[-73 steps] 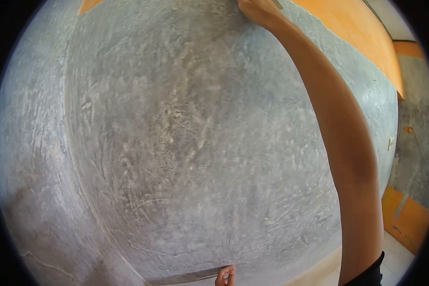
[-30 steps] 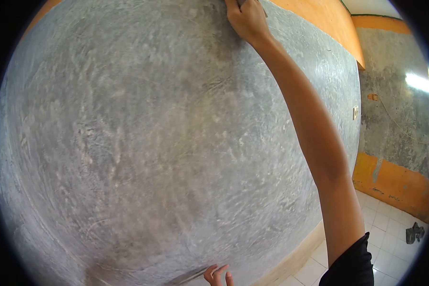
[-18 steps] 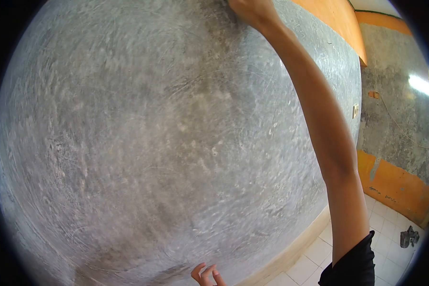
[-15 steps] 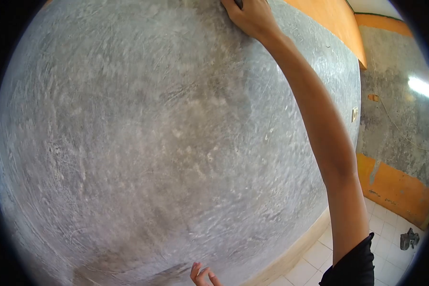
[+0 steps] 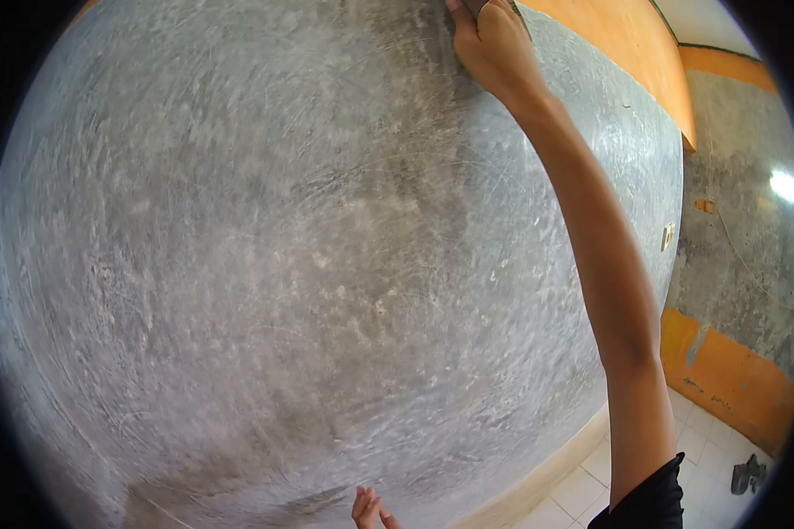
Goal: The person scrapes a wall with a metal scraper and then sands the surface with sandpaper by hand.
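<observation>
A grey, scratched and mottled wall fills most of the head view. At the top, my right hand is wrapped round a dark, flat-edged tool held against the wall; the frame's upper edge cuts off most of this tool. The right arm stretches up from a black sleeve at the bottom right. Only the fingers of my left hand show at the bottom edge, slightly curled and apart, with nothing seen in them, in front of the lower wall.
An orange band runs along the wall's top right. A switch plate sits near the wall's right end. Beyond are another grey and orange wall, white floor tiles and dark footwear.
My right hand has moved right and slightly down in view, and more of the dark tool shows. The background has shifted slightly down. My left hand stays near the same spot.
</observation>
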A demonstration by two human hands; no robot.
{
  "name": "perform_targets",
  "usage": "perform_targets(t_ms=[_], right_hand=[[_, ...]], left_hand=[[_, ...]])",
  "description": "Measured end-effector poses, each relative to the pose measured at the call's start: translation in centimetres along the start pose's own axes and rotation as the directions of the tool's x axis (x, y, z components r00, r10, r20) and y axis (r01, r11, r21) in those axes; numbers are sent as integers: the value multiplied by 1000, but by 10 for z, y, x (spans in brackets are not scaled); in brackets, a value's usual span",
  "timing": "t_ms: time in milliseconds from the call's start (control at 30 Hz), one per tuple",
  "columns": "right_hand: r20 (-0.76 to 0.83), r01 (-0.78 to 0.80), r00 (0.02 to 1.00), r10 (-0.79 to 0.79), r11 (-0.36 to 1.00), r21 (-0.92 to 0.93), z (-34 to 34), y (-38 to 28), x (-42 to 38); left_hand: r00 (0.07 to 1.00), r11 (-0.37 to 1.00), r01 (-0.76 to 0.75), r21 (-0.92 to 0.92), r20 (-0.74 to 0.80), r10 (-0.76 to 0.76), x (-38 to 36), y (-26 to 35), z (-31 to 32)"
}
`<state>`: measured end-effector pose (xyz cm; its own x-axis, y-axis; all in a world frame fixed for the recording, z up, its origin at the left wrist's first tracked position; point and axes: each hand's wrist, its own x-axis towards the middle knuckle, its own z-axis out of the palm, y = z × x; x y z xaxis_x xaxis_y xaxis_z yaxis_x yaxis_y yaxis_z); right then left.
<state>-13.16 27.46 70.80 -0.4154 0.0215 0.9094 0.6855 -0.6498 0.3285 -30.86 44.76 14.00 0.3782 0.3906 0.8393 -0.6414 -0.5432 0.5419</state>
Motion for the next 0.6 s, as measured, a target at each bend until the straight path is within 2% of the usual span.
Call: perform_targets(t_ms=[67, 100, 167, 200, 267, 367, 467, 500, 567, 600], right_hand=[[11, -1, 1000, 1, 999, -32, 0, 4, -1], [-35, -19, 999, 17, 999, -31, 0, 6, -1], [-135, -54, 990, 50, 998, -27, 1, 11, -1], [-101, -55, 994, 46, 995, -84, 1, 13, 0], [-39, -48, 998, 41, 979, -198, 1, 18, 2], [-132, -150, 983, 132, 979, -140, 1, 27, 7], [-92, -160, 984, 153, 985, -65, -2, 25, 8], [-131, -160, 979, 154, 987, -37, 1, 30, 6], [-205, -160, 965, 161, 987, 22, 3, 33, 2], [-155, -161, 974, 164, 986, 31, 0, 30, 1]], left_hand=[[997, 994, 61, 87, 36, -65, 2, 2, 0], [994, 988, 89, 130, 55, -97, 3, 5, 1], [987, 964, 78, 255, 115, -111, 12, 18, -1], [983, 947, 66, 316, 140, -115, 17, 24, -1], [973, 945, 93, 313, 172, -153, 14, 22, -1], [961, 943, 114, 312, 207, -184, 12, 21, 3], [945, 945, 176, 277, 220, -241, 13, 24, 5], [939, 944, 206, 259, 221, -265, 13, 24, 5], [929, 944, 188, 271, 263, -260, 14, 21, 6], [922, 943, 183, 279, 283, -263, 13, 21, 6]])
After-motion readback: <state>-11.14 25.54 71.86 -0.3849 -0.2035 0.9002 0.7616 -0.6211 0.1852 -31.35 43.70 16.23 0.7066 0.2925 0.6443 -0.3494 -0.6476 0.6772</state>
